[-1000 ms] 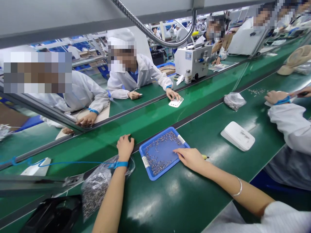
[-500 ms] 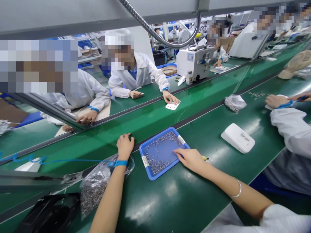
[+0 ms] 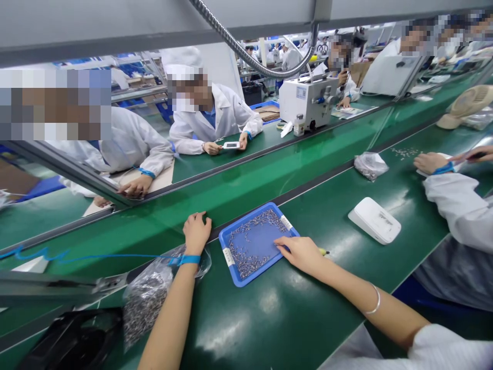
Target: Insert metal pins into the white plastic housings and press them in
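My left hand [image 3: 196,234] rests palm down at the edge of the green conveyor belt, fingers forward and thumb apart, holding nothing visible. A blue wristband [image 3: 189,259] with a coiled cord circles that wrist. To its right lies a shallow blue tray [image 3: 252,280] with many small screws [image 3: 246,261] along its sides. My right hand [image 3: 302,253] reaches over the tray's right rim, thumb and forefinger pinched above the bare middle; whatever they hold is too small to make out. A yellow-green tip [image 3: 323,252] pokes out behind this hand; I cannot tell whether the hand grips it.
A plastic bag of screws [image 3: 148,295] lies beside my left forearm, near a black holder [image 3: 73,339]. At right are a white device [image 3: 375,220], a small bag [image 3: 371,165] and a neighbour's hands [image 3: 429,162]. Across the belt [image 3: 308,154], a co-worker holds a white device [image 3: 231,145].
The co-worker opposite has lifted the white device off the belt and now holds it in both hands. My own hands stay in place; the view has shifted slightly.
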`<state>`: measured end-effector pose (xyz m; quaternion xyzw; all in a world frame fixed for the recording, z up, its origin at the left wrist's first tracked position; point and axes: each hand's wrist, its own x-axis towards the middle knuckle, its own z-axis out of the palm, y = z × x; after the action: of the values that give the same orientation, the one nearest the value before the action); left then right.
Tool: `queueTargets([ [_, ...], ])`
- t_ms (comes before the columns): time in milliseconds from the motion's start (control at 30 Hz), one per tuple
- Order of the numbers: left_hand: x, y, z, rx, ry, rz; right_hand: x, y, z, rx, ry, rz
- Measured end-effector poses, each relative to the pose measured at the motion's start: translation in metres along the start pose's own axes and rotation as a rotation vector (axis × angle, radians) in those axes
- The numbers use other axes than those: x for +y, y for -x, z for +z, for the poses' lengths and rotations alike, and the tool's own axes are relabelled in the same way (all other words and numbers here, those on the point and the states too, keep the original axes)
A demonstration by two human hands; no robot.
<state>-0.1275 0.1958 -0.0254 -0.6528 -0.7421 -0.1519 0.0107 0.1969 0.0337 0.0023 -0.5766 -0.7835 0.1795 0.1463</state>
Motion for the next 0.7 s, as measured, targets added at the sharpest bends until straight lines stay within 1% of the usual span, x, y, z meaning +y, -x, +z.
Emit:
queueTargets([
  [700,0.0006,0.0,-0.0002,0.001,0.017,-0.003,-0.0021,0.0,-0.0038,-0.02,-0.014,0.015],
])
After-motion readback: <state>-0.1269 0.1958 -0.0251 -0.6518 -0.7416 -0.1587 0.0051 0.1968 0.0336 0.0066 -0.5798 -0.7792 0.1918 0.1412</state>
